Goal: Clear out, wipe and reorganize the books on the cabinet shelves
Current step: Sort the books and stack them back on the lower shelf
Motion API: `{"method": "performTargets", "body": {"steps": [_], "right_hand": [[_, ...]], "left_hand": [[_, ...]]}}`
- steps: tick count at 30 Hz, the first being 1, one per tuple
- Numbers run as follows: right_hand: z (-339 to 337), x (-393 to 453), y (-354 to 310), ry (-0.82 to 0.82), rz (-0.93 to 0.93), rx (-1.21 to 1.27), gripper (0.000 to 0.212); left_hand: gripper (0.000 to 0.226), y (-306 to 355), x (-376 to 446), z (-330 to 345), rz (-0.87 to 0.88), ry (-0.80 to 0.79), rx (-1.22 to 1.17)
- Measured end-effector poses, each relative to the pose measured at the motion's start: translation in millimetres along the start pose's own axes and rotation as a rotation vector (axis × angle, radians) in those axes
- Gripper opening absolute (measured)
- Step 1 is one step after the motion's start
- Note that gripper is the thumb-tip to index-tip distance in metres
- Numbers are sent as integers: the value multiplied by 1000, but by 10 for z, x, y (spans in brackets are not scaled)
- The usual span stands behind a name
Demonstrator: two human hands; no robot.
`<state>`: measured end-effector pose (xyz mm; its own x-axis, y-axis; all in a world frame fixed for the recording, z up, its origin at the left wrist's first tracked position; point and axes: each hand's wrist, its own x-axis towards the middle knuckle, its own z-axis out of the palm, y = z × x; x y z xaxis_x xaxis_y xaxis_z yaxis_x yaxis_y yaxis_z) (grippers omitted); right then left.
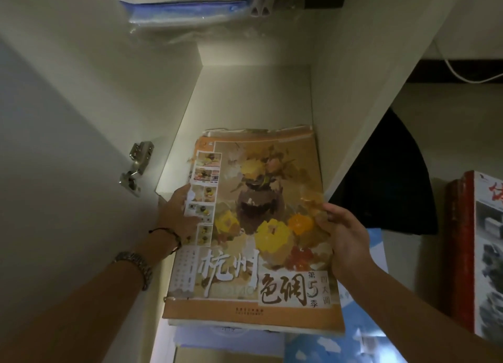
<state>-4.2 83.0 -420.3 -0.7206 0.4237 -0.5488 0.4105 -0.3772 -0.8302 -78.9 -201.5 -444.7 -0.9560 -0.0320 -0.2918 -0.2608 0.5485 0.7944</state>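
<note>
A large art book [253, 226] with a painted vase of yellow flowers on its orange cover lies half on the white cabinet shelf [245, 101], its near end sticking out past the shelf's front edge. It tops a thin stack of similar books. My left hand [177, 213] grips the book's left edge, thumb on the cover. My right hand [343, 234] holds the right edge with curled fingers. The shelf behind the book is bare.
The shelf above carries a pile of plastic-wrapped folders [185, 6]. The open cabinet door [54, 150] with metal hinges [136, 166] stands at the left. Red-spined books [476, 253] stand at the right, beside a dark cloth [386, 177]. Blue cloud-patterned paper [362, 335] lies below.
</note>
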Motion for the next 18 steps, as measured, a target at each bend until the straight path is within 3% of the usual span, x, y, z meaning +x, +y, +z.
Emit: {"method": "performTargets", "body": {"steps": [6, 10, 13, 16, 18], "right_hand": [[96, 134, 5, 66, 12, 22, 26], [212, 214, 20, 108, 46, 146, 25], [202, 262, 80, 85, -4, 116, 22], [103, 192, 248, 91, -222, -368, 21], [28, 44, 362, 86, -537, -806, 35]], "left_hand": [[48, -185, -216, 108, 5, 136, -47], [53, -409, -368, 72, -108, 167, -100], [45, -459, -396, 76, -166, 160, -191], [47, -436, -382, 102, -181, 174, -238], [48, -434, -370, 114, -168, 186, -254]]}}
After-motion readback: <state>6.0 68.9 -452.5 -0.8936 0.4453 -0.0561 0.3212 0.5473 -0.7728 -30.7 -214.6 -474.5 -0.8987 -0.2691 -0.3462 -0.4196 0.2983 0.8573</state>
